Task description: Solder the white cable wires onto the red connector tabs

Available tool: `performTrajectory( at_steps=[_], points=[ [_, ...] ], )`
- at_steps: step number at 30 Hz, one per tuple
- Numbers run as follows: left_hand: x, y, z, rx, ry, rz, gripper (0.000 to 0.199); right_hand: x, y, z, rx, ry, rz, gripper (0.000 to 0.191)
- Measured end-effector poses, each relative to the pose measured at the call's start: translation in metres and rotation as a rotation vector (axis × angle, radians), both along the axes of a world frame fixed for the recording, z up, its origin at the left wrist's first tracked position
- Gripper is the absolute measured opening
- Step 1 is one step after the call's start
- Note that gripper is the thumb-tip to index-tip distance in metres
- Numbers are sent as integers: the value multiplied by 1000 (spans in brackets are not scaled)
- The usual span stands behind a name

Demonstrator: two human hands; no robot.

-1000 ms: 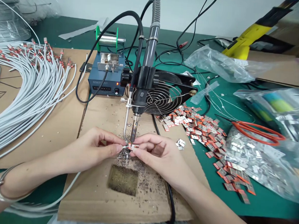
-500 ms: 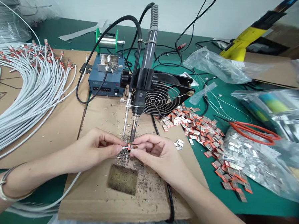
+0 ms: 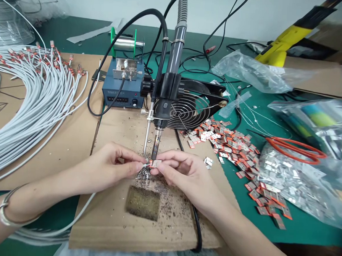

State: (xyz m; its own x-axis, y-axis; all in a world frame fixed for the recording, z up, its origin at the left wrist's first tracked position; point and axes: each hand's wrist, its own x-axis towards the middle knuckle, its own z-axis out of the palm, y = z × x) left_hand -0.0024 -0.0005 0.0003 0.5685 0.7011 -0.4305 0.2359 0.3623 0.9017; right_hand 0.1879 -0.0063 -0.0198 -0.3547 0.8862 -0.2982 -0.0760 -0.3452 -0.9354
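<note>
Pinched in my left hand is the end of a white cable, whose length trails down toward the lower left. My right hand grips a small metal USB connector with an orange-red part facing the cable end. The two pieces meet just under the tip of a soldering iron clamped upright in a stand. A thin bent metal feed tube ends beside the iron tip. Solder scraps lie beneath my fingertips, and a dirty sponge is nearer on the cardboard.
A blue solder feeder with a solder reel stands behind. White cables with connectors fill the left. A round fan grille sits behind the iron. Loose connectors, a bag of metal parts and a yellow tool are right.
The view has shifted slightly. The connector in my right hand is now turned so its flat metal face shows more. Both hands keep their grip near the iron tip.
</note>
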Motion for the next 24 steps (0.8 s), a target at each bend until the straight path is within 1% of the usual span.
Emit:
performTrajectory(
  at_steps=[4, 9, 13, 19, 24],
  points=[
    [1, 2, 1, -12, -34, 7, 28, 0, 0, 1, -13, 24, -12, 18],
    [1, 2, 5, -54, -85, 9, 26, 2, -1, 2, -24, 61, 8, 15],
    [0, 0, 6, -77, -73, 26, 25, 2, 0, 2, -39, 84, 11, 15],
    [1, 0, 4, -74, -58, 29, 22, 2, -1, 3, -40, 60, 2, 18],
    [3, -1, 6, -76, -65, 44, 21, 3, -2, 3, -44, 84, 23, 16]
  ],
)
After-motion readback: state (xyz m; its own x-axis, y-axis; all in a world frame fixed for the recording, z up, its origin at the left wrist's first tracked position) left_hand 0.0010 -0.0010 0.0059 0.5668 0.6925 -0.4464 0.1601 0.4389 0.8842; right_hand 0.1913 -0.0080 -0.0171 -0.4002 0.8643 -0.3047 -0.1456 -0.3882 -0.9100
